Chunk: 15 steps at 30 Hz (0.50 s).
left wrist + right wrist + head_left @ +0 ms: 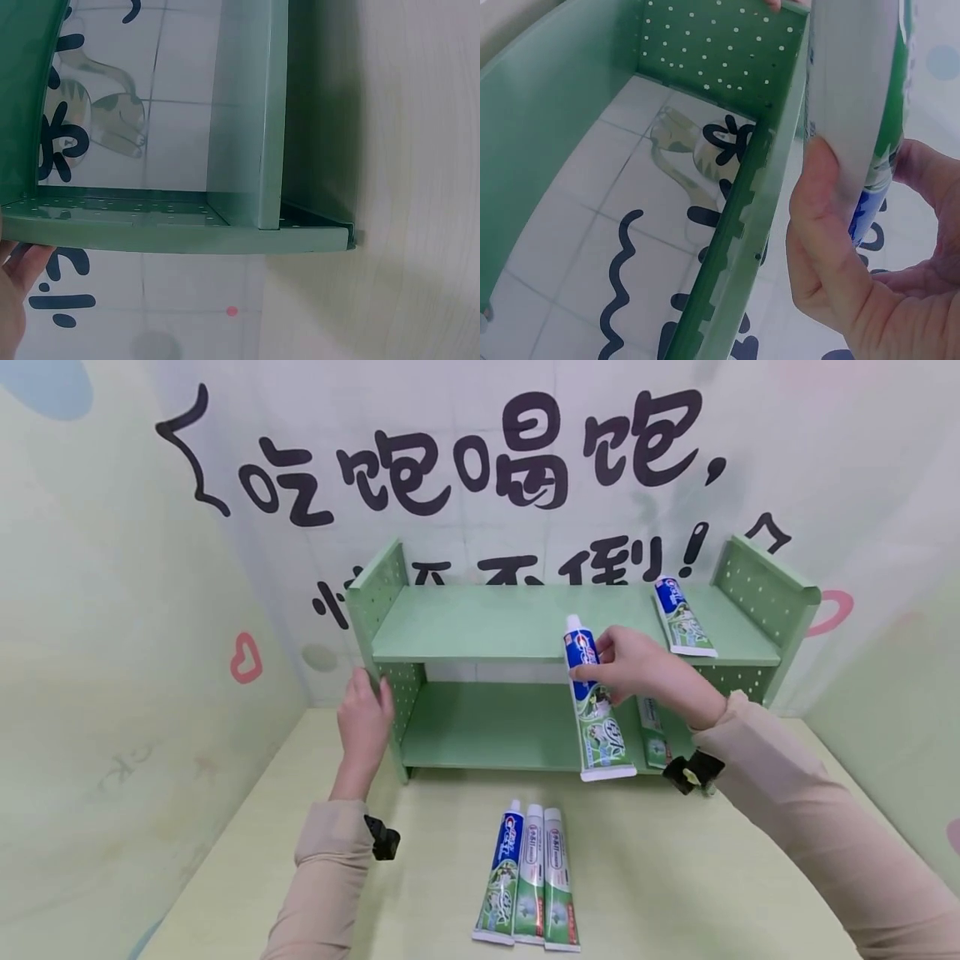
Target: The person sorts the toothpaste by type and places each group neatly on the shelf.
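Note:
My right hand (pixel 633 668) pinches a blue, white and green toothpaste tube (pixel 603 739) in front of the shelf's right half, cap end up. In the right wrist view, the thumb and fingers close round that tube (pixel 855 90). My left hand (pixel 365 718) grips the front edge of the left side panel on a green two-tier shelf (pixel 480 622); only some fingers show beside the panel in the left wrist view. A similar tube (pixel 684 618) lies on the upper board at the right. Another tube (pixel 654 735), partly hidden by the right arm, lies on the lower board.
On the table (pixel 435 843) before the shelf, a blue-and-green tube (pixel 501 877) and two white-and-green tubes, the middle one (pixel 531 877) and the right one (pixel 558 881), lie side by side. A wall with black lettering (pixel 532 452) stands behind the shelf.

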Each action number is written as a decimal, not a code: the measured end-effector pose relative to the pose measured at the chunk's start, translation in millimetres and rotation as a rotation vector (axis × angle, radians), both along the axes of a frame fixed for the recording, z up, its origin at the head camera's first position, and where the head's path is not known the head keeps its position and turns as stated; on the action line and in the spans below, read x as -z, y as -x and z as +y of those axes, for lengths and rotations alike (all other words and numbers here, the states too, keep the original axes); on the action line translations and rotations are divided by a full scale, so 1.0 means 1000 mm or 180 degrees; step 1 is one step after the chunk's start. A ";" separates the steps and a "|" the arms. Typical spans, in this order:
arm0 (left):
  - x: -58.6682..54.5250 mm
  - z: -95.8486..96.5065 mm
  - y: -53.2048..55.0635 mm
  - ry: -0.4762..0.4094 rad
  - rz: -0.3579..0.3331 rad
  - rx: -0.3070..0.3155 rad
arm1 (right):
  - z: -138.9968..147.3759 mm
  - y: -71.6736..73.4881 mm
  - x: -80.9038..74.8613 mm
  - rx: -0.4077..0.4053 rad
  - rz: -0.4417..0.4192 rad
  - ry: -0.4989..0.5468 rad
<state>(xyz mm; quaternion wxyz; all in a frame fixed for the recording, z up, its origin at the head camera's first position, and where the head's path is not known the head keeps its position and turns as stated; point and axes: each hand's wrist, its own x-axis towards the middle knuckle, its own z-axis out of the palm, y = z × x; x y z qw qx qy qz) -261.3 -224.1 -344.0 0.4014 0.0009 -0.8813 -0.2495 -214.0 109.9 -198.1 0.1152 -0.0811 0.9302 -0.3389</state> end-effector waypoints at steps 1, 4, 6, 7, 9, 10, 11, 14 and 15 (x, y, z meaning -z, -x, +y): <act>0.000 0.000 0.000 0.0007 -0.0001 0.0001 | -0.001 0.003 -0.001 0.0006 -0.0008 -0.0002; 0.000 0.000 0.000 0.0027 0.0015 0.0012 | -0.003 0.013 -0.006 0.0057 -0.0059 0.0003; 0.000 0.000 0.000 0.0029 0.0019 0.0011 | -0.004 0.019 -0.008 0.0096 -0.0084 -0.0011; 0.000 0.000 0.000 0.0029 0.0027 0.0017 | -0.004 0.022 -0.009 0.0115 -0.0089 -0.0023; 0.000 0.000 -0.001 0.0030 0.0027 0.0018 | -0.005 0.027 -0.012 0.0142 -0.0108 -0.0029; 0.000 0.000 -0.001 0.0031 0.0024 0.0018 | -0.005 0.030 -0.013 0.0151 -0.0109 -0.0035; 0.001 0.000 -0.001 0.0033 0.0015 0.0016 | -0.005 0.032 -0.014 0.0154 -0.0110 -0.0039; 0.001 0.000 -0.001 0.0030 0.0001 0.0013 | -0.007 0.038 -0.017 0.0175 -0.0098 -0.0025; 0.000 -0.001 -0.001 0.0031 0.0006 0.0009 | -0.008 0.039 -0.019 0.0183 -0.0096 -0.0016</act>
